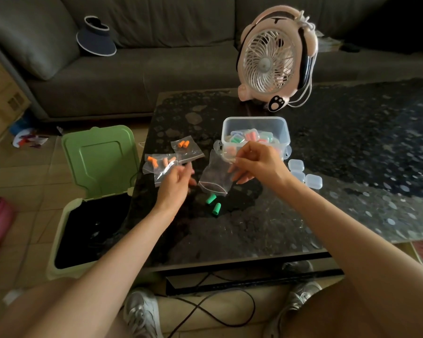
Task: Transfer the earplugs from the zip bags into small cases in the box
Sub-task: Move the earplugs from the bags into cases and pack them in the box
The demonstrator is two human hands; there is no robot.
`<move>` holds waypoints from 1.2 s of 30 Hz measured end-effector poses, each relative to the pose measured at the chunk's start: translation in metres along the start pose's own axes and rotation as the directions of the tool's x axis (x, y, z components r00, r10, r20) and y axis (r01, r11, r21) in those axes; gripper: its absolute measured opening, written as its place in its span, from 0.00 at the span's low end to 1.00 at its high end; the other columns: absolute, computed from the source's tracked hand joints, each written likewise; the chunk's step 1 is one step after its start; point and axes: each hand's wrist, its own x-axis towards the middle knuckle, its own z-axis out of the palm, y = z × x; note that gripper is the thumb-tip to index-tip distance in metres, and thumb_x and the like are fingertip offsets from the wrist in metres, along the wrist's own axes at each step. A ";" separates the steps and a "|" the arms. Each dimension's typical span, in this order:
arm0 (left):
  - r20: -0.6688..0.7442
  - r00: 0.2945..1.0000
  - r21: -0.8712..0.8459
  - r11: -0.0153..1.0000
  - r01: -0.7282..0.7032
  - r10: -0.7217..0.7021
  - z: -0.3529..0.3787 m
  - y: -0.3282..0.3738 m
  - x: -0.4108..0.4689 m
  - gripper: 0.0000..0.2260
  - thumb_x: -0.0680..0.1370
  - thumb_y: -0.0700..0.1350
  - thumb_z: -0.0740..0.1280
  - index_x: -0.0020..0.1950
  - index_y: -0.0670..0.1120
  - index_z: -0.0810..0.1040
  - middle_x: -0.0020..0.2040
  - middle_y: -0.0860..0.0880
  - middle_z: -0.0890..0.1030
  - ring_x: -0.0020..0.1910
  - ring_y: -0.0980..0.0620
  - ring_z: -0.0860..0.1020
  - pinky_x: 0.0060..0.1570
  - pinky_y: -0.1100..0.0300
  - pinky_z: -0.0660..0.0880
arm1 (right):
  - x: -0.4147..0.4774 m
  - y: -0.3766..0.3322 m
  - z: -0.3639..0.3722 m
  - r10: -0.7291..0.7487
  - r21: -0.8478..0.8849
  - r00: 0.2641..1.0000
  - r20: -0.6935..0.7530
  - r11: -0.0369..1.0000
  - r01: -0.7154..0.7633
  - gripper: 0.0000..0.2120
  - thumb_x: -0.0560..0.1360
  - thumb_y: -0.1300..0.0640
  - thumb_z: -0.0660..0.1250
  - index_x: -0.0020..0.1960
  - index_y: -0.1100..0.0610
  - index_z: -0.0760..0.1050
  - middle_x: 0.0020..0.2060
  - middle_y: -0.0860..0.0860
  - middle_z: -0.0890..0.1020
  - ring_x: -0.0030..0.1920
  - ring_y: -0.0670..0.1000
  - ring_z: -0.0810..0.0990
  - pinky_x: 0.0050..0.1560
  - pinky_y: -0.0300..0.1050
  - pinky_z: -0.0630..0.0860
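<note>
Two green earplugs are left loose toward the left edge of the table, under an upended zip bag pinched by the right hand. The left hand is loosely curled and seemingly empty. If brushed, they could be rolled into the bin.

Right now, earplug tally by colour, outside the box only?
Green earplugs (loose): 2
Orange earplugs (bagged): 4
Peach earplugs (bagged): 2
Total: 8
</note>
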 end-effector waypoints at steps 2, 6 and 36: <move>0.148 0.982 -0.083 0.991 -0.105 0.116 -0.005 0.009 -0.002 0.26 0.73 0.65 0.59 0.62 0.49 0.71 0.56 0.50 0.76 0.54 0.56 0.74 0.53 0.63 0.70 | 0.000 0.000 0.000 0.019 0.061 1.000 0.001 0.998 -0.019 0.03 0.75 0.65 0.66 0.44 0.61 0.72 0.39 0.62 0.84 0.38 0.61 0.84 0.40 0.52 0.83; 0.184 0.953 0.094 0.961 -0.260 0.240 0.004 0.008 -0.007 0.16 0.72 0.47 0.72 0.57 0.46 0.75 0.50 0.52 0.80 0.51 0.58 0.77 0.48 0.71 0.71 | -0.002 -0.001 -0.003 0.068 0.160 0.997 0.036 0.984 -0.073 0.03 0.75 0.63 0.67 0.47 0.61 0.73 0.40 0.60 0.84 0.38 0.59 0.84 0.39 0.51 0.83; -0.100 0.994 0.212 0.976 0.053 -0.033 0.024 -0.010 0.020 0.14 0.77 0.47 0.68 0.58 0.42 0.72 0.54 0.46 0.76 0.51 0.53 0.75 0.49 0.58 0.74 | -0.019 0.014 -0.010 0.307 -0.356 0.952 -0.001 0.889 -0.287 0.11 0.72 0.52 0.72 0.50 0.57 0.75 0.44 0.54 0.80 0.34 0.51 0.82 0.32 0.39 0.80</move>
